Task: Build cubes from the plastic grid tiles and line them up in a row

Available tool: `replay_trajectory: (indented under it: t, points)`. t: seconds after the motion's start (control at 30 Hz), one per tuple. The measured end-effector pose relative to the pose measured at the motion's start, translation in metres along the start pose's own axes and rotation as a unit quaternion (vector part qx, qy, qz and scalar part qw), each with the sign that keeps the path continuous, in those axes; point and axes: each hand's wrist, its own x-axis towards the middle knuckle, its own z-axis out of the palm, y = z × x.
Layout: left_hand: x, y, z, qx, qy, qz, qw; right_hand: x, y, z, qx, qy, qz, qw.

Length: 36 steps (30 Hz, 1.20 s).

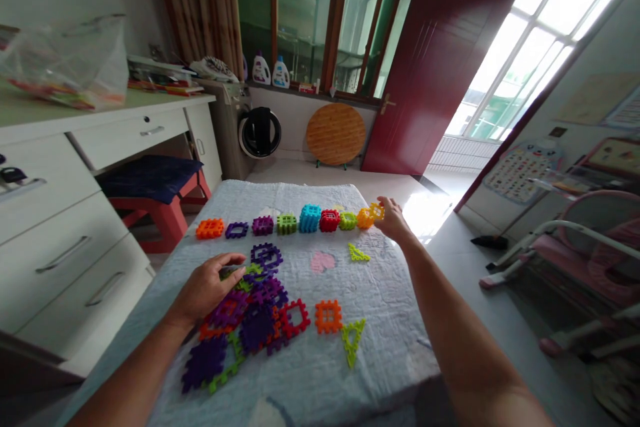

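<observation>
My right hand (393, 219) pinches a yellow interlocking tile (376, 211) at the right end of a row of sorted stacks, against a yellow stack (365, 218). My left hand (213, 287) rests over the left part of a mixed pile, thumb and forefinger apart near a green tile (255, 271); its other fingers are partly hidden. The pile includes a dark purple solid tile (259, 328), a purple frame (267, 255) and a red frame (294, 317). Beside it lie an orange tile (329, 316) and a lime triangle (353, 341).
Along the row stand orange (210, 229), purple (263, 225), green (287, 224), blue (311, 218) and red (329, 220) stacks. A small lime triangle (359, 253) lies before them. A quilted cloth (385, 320) covers the table. A red stool (163, 200) is at left, a pink chair (585, 240) at right.
</observation>
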Motion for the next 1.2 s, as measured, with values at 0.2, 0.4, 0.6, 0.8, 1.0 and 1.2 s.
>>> replay_trajectory:
  t: [0.2,0.4,0.6,0.8,1.0,1.2]
  points:
    - [0.0,-0.006,0.002,0.007,0.002,0.009,1.0,0.038,0.032,0.006,-0.077,-0.106,-0.001,0.991]
    - [0.0,-0.008,0.002,0.01,-0.008,-0.002,1.0,0.051,0.035,0.022,-0.077,-0.162,-0.046,0.983]
    - [0.0,-0.008,0.001,0.011,-0.015,-0.005,1.0,0.056,0.038,0.027,-0.045,-0.169,-0.054,0.983]
    - [0.0,0.0,0.0,-0.003,-0.006,-0.011,1.0,0.052,0.044,0.028,0.024,-0.148,-0.049,0.987]
    - [-0.001,0.002,-0.002,-0.011,0.002,-0.015,1.0,0.045,0.048,0.032,0.094,-0.096,-0.012,0.991]
    - [-0.001,0.002,-0.002,-0.008,0.001,-0.012,1.0,0.019,0.041,0.022,0.302,0.038,0.15,0.941]
